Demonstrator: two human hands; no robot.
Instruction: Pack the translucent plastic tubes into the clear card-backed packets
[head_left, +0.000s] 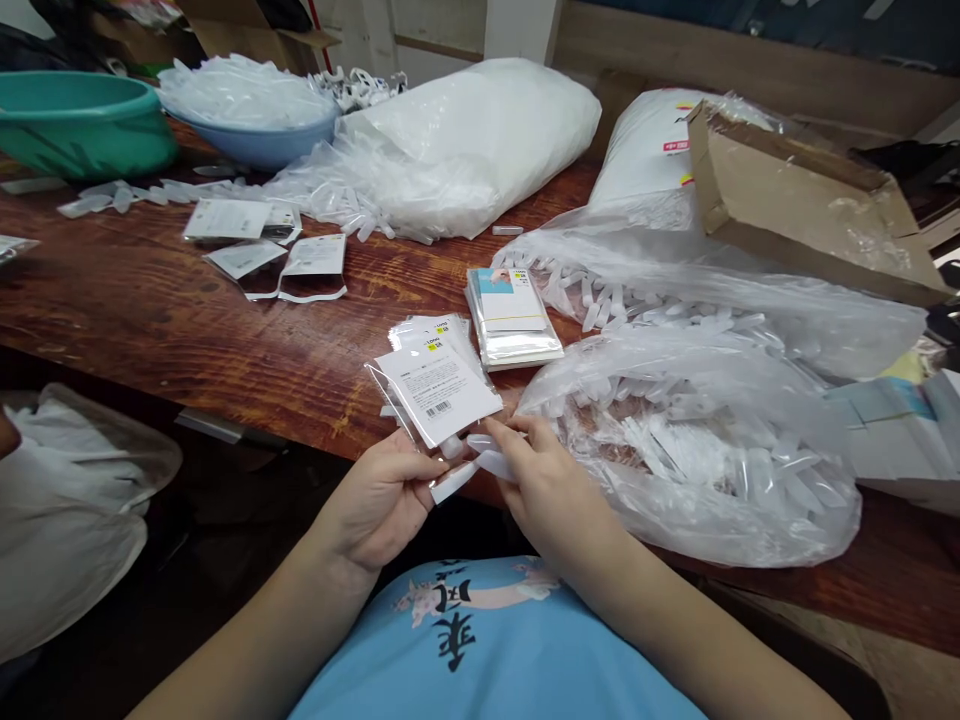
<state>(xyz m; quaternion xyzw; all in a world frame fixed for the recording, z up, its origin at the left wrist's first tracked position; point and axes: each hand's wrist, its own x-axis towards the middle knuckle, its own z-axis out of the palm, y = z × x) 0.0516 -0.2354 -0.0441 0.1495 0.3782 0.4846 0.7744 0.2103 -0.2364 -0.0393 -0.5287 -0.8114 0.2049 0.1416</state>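
At the far left of the wooden table (112,310), a teal plastic basin (90,140) is placed beside a light-blue basin (277,148). Behind them, an open cardboard box (232,30) is cut off by the upper edge. To the right, a shallow cardboard carton (806,195) is tilted, and a printed white sack (637,135) is partly covered by it. White fabric (67,530) is seen at lower left.

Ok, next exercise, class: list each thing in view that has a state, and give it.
Left hand: gripping the packet
Right hand: holding plastic pieces
Packet: barcode side up
Packet stack: picture side up
Blue bowl: heaped full
Green bowl: upright
Large white bag: lying down
Cardboard box: open, tilted
Front clear bag: open, pieces inside
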